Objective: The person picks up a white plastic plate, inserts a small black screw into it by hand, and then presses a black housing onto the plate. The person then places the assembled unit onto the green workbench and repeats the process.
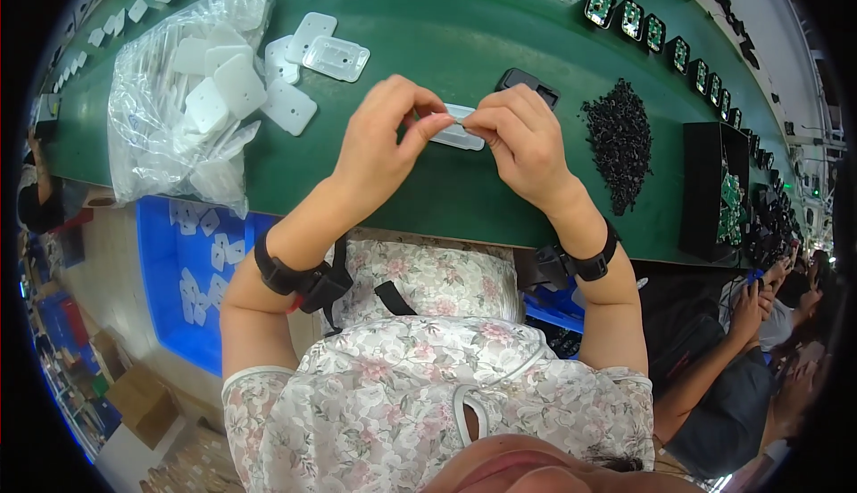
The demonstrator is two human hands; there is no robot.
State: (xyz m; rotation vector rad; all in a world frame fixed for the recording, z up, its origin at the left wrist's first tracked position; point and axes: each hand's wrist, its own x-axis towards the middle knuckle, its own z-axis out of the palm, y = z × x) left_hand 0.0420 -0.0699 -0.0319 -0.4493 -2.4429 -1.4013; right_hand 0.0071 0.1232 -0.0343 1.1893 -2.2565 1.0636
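My left hand (386,136) and my right hand (522,140) meet above the green belt (446,37). Together they pinch a small clear plastic cover (459,134) between thumbs and fingertips. It is held just above the belt surface. Directly behind my right hand lies a small black housing (528,85). A pile of tiny black parts (620,140) sits to the right of my right hand. Both wrists wear black straps.
A clear bag of white square covers (192,91) lies at the left, with loose covers (308,55) beside it. Green circuit boards (661,33) line the far right edge next to a black box (714,189). A blue bin (192,270) sits below the belt. Another person (759,314) sits at my right.
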